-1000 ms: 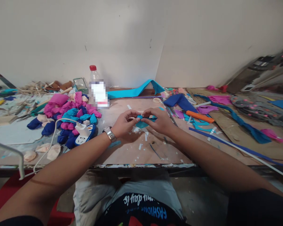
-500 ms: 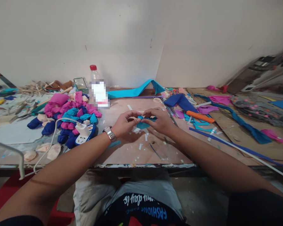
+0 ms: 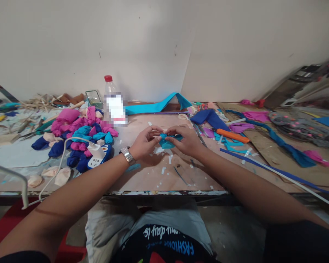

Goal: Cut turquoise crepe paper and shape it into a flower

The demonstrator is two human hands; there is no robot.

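Observation:
A small turquoise piece (image 3: 167,143), folded or bunched like crepe paper, is pinched between both hands above the middle of the table. My left hand (image 3: 146,143), with a metal watch on the wrist, grips its left side with thumb and fingertips. My right hand (image 3: 184,140) has its thumb and fingers closed on the right side, and part of the turquoise material shows between its fingers. The two hands nearly touch at the fingertips. White paper scraps (image 3: 163,170) lie on the table below them.
Pink, blue and turquoise bundles (image 3: 84,130) are piled at left beside a power socket (image 3: 98,156) with a white cable. A bottle (image 3: 109,86) stands behind them. An orange cutter (image 3: 232,135), coloured strips and cardboard (image 3: 279,160) lie at right.
The turquoise piece has turned slightly between my fingertips, and more of its bunched top shows. Both hands have stayed in nearly the same place.

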